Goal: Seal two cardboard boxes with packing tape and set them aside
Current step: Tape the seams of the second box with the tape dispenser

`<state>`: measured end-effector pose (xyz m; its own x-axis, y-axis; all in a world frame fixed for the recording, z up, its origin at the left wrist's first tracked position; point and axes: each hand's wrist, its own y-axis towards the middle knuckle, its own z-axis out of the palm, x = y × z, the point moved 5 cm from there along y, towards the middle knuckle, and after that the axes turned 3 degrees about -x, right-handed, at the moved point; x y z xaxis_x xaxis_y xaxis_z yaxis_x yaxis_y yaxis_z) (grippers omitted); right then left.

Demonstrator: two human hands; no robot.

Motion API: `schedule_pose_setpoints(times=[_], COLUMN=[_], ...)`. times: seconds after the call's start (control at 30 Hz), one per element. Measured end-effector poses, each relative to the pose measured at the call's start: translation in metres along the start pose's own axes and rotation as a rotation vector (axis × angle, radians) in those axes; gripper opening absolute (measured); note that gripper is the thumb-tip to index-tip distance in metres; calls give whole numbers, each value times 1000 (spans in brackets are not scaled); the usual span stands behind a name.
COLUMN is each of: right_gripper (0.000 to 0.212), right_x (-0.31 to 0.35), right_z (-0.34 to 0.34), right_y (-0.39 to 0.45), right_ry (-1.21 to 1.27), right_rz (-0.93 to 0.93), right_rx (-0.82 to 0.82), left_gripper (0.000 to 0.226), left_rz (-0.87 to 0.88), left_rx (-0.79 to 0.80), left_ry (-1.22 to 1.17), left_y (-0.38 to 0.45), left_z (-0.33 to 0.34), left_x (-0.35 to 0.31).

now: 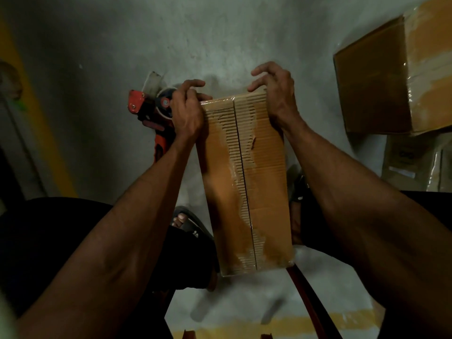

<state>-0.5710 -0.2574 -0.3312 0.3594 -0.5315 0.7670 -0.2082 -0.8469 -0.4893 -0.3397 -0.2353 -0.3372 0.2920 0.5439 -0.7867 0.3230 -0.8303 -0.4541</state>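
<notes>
A long narrow cardboard box (247, 182) lies lengthwise between my arms, its top torn to bare corrugation along the centre seam and shiny with clear tape. My left hand (187, 113) presses on the box's far left corner, fingers curled over the taped edge. My right hand (274, 91) grips the far right corner, fingers bent above the far edge. A red and black tape dispenser (151, 111) sits on the floor just left of my left hand, partly hidden behind it.
A second, larger cardboard box (396, 77) wrapped in tape stands at the upper right on the grey concrete floor (102, 57). More cartons (413, 162) lie below it. My sandalled feet (186, 221) show beneath the box. A yellow stripe (34, 99) runs along the left.
</notes>
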Motion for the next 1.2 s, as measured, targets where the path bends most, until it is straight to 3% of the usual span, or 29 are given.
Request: schedule_pose_setpoints(times=[0.27,0.43,0.53,0.6,0.67,0.77,0.87,1.2], right_gripper=[33,31,30,25,16,19,37,39], right_x=[-1,-12,-14,-6,9,22,17,9], right_z=[-3,-7,-8,-8,-6,9,15,12], right_y=[1,6,8,6,-2,-18,-18,-3], right_ry=[67,258,256,223,62,-318,-488,-361], right_rz=[-16,82,38,-73,-309,-600,-533,-404], right_rx=[-91,-214,-225,-256,-261,-133,-24,26], left_gripper=[41,42,41,38,36,33,29,29], left_rz=[30,43,104,200,332,567,658,586], left_rx=[-147,-132,-106,-114,-116,61,176,175], left_ry=[-23,-84,-116,-58,35,326,503,441], left_y=[-8,-7,-6,-8,-12,-14,-18,-7], left_z=[-5,-5,-5,-4,-3,9,17,15], left_x=[-5,-3,-7,-12,-18,-26,-31,-25])
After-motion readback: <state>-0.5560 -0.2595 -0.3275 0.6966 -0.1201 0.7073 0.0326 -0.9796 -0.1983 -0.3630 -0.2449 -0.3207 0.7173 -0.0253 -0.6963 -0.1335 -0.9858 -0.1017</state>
